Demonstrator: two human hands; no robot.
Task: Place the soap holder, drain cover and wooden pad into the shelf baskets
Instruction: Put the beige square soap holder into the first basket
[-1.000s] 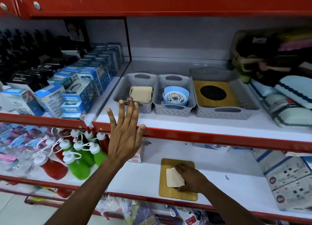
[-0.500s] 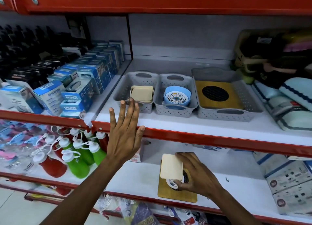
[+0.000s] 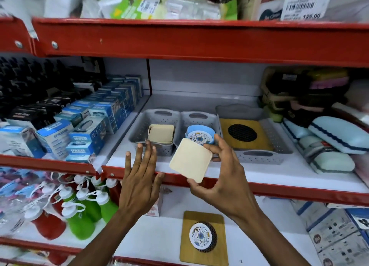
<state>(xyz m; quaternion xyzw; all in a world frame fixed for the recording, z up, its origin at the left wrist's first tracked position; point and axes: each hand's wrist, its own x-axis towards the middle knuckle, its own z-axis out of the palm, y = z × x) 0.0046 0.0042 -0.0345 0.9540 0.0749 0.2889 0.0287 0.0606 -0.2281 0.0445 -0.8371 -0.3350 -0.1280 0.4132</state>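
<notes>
Soap holder (image 3: pixel 190 159), cream and square, is pinched by its edges in the right hand (image 3: pixel 223 177), raised just in front of the middle basket (image 3: pixel 184 143). Left hand (image 3: pixel 139 181) is open, fingers spread, empty, before the left basket (image 3: pixel 139 131).

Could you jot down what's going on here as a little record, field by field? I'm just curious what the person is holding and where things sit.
right hand: grip on cream soap holder, raised before the baskets
left hand: open, at red shelf edge
left basket: cream soap holders
middle basket: blue-rimmed drain covers
right basket: wooden pad with dark round centre
lower shelf: wooden pad, drain cover lying on it
</notes>
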